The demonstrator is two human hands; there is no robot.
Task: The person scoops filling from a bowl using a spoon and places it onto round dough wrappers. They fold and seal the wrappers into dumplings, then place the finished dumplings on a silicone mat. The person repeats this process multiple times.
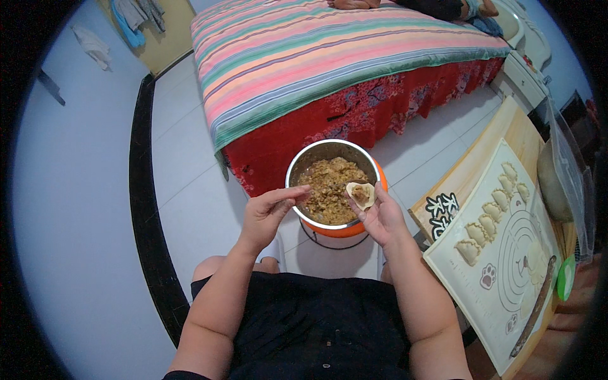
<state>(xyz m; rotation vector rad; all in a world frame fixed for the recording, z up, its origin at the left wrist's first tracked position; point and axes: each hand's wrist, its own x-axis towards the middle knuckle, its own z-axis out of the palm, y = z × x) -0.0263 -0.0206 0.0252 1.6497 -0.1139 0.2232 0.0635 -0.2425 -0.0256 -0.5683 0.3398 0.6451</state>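
Note:
A dumpling wrapper (pixel 361 196) with a lump of brown filling on it rests in my right hand (pixel 384 218), its edge held by the thumb and fingers over the bowl's right side. Below is a steel bowl (pixel 297 166) of chopped, brownish filling (pixel 329 190). At the bowl's left rim hovers my left hand (pixel 263 215), fingers stretched toward the filling, the thumb a little apart, with nothing visible in it. To my right, several folded dumplings (pixel 487 225) lie in a row on a white printed mat (pixel 462 253), by a dark rolling pin (pixel 535 310).
The bowl stands on an orange-topped stool (pixel 335 231). The mat covers a wooden table (pixel 487 142), which also bears a green dish (pixel 566 277). Ahead is a bed with a striped cover (pixel 304 57), where another person's legs (pixel 437 7) show. A blue-white wall (pixel 82 190) bounds the left.

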